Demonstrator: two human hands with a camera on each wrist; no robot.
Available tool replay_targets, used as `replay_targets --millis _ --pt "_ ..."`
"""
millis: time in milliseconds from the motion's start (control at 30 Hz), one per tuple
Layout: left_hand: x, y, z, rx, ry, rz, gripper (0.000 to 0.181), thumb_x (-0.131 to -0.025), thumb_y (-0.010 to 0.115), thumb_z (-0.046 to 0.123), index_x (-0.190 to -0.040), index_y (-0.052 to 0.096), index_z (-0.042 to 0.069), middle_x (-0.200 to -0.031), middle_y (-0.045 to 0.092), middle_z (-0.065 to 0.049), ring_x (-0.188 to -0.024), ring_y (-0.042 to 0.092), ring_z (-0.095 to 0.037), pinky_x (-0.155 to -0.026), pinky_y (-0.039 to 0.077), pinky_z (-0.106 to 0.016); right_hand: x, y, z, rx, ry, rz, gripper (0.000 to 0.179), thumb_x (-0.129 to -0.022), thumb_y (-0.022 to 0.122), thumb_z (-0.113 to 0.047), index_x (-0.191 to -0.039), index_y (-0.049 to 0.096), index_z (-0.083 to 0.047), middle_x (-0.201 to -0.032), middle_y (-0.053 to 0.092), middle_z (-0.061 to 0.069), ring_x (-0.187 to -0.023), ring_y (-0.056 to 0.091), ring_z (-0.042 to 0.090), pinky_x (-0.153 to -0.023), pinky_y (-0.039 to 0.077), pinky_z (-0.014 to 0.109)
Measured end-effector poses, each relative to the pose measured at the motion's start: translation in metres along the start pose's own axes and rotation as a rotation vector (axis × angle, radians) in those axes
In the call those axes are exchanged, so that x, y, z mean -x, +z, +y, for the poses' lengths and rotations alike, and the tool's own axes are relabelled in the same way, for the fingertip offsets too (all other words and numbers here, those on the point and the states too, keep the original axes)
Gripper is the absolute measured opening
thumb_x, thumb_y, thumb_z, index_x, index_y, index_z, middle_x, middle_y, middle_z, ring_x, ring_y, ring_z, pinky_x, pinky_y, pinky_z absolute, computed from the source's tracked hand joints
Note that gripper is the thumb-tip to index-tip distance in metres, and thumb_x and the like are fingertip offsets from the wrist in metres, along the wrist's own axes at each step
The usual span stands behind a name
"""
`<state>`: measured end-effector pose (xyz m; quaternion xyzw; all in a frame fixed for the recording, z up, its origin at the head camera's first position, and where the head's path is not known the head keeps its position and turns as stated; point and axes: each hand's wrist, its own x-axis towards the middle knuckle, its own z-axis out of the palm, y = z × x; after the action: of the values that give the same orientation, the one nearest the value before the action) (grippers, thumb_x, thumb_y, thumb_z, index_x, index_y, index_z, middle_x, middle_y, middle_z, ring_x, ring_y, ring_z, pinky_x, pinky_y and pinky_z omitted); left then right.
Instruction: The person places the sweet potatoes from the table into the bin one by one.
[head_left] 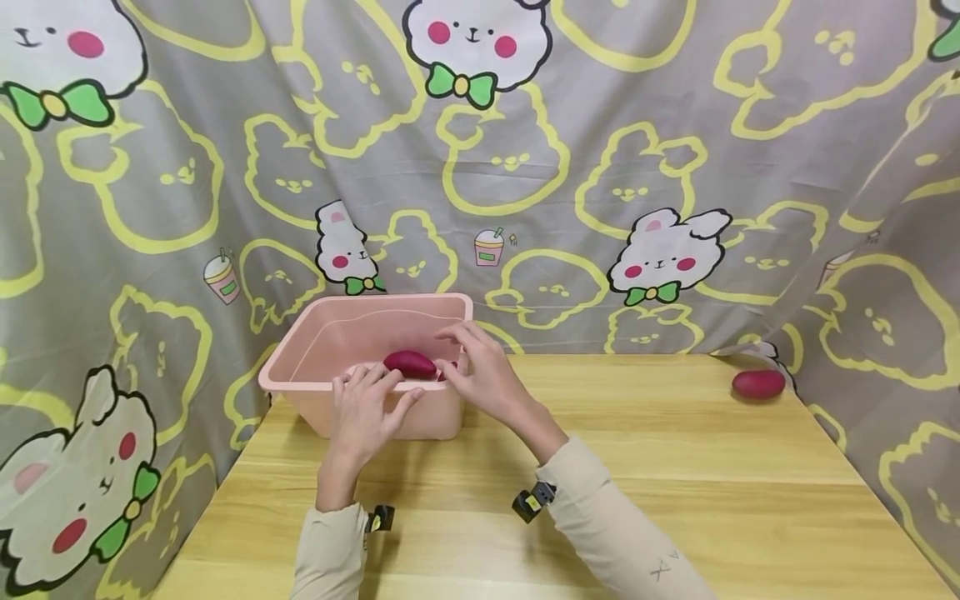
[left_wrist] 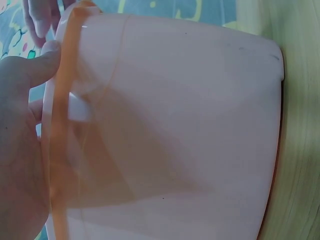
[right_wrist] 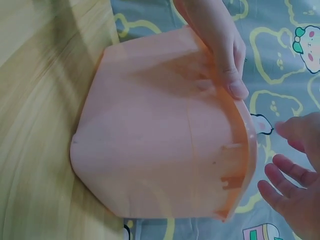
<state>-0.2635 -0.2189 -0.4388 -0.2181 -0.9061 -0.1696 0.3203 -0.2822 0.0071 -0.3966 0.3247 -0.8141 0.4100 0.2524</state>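
A pink plastic bin [head_left: 390,412] stands on the table at the left. My left hand [head_left: 367,412] grips its near rim, fingers over the edge and thumb on the outside; the right wrist view shows this thumb [right_wrist: 237,89] along the rim. Inside the bin lies a dark purple-red oval, like a sweet potato [head_left: 410,364]. A second dark red piece [head_left: 447,371] is partly hidden behind my right hand [head_left: 487,371]. That hand is over the bin's right end; in the right wrist view its fingers [right_wrist: 272,195] are spread apart, with nothing between them.
Another dark red oval [head_left: 758,384] rests near the far right edge of the wooden table [head_left: 675,467]. A grey curtain with cartoon animals [head_left: 540,175] hangs behind the table and along both sides, close behind the bin.
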Motion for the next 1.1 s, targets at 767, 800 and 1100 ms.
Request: replay_targets --millis 767,800,1100 --pt "0.001 0.001 -0.001 0.008 -0.006 0.007 0.032 -0.093 0.069 0.050 -0.088 0.064 0.018 -0.097 0.064 -0.003 -0.103 0.057 -0.036 -0.081 0.027 -0.053 0.059 -0.055 0.029 0.103 0.007 0.033 0.040 -0.097 0.073 -0.017 -0.134 0.060 -0.010 -0.130 0.061 0.006 -0.121 0.059 0.024 -0.101 0.049 0.044" --pt "0.001 0.001 -0.001 0.007 -0.006 0.006 0.033 -0.093 0.069 0.050 -0.088 0.064 0.018 -0.097 0.064 -0.003 -0.102 0.057 -0.036 -0.081 0.027 -0.053 0.062 -0.057 0.032 0.112 0.011 0.034 0.041 -0.097 0.073 -0.017 -0.135 0.060 -0.010 -0.131 0.060 0.006 -0.122 0.059 0.025 -0.101 0.049 0.045" --pt "0.001 0.001 -0.001 0.002 -0.009 -0.001 0.033 -0.093 0.069 0.050 -0.087 0.064 0.018 -0.097 0.065 -0.003 -0.101 0.056 -0.036 -0.082 0.027 -0.053 0.081 -0.075 0.051 0.218 0.042 0.040 0.042 -0.096 0.074 -0.018 -0.136 0.060 -0.010 -0.131 0.060 0.007 -0.122 0.057 0.026 -0.099 0.049 0.048"
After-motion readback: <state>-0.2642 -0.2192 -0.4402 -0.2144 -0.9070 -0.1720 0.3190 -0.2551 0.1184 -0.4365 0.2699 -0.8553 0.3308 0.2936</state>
